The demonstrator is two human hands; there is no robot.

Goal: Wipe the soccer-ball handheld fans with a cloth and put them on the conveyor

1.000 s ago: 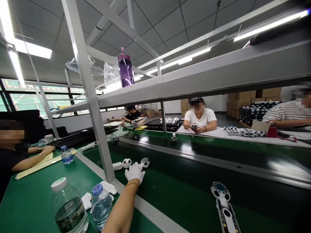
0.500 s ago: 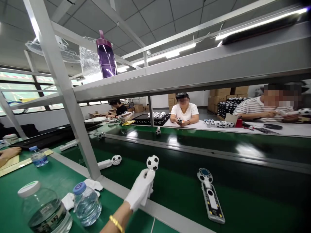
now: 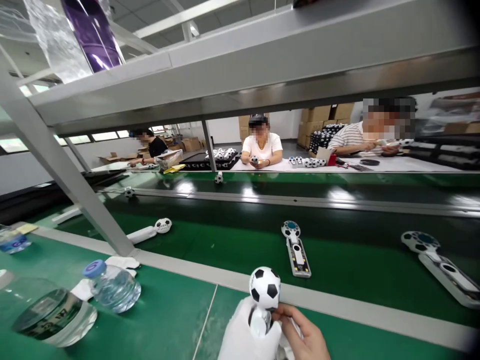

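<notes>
At the bottom of the view my left hand (image 3: 247, 340), in a white glove, holds a small black-and-white football (image 3: 264, 288) upright. Below the ball a rounded white-and-clear piece (image 3: 259, 321) shows, partly hidden by the glove. My bare right hand (image 3: 302, 332) comes in from the lower right, its fingertips pinching at the underside of the ball. Both hands are over the green bench top (image 3: 168, 310), just in front of its grey metal edge strip (image 3: 318, 295).
A dark green conveyor belt (image 3: 225, 245) carries several white handheld devices with football heads, such as one (image 3: 296, 248). Water bottles (image 3: 112, 287) and white cloth (image 3: 90, 286) stand to the left. A metal shelf (image 3: 240, 75) runs overhead. Co-workers sit beyond the belt.
My left hand has drawn the football down and closer, away from the belt. My bare right hand has come into view and reached the ball. The whole view has tilted downward.
</notes>
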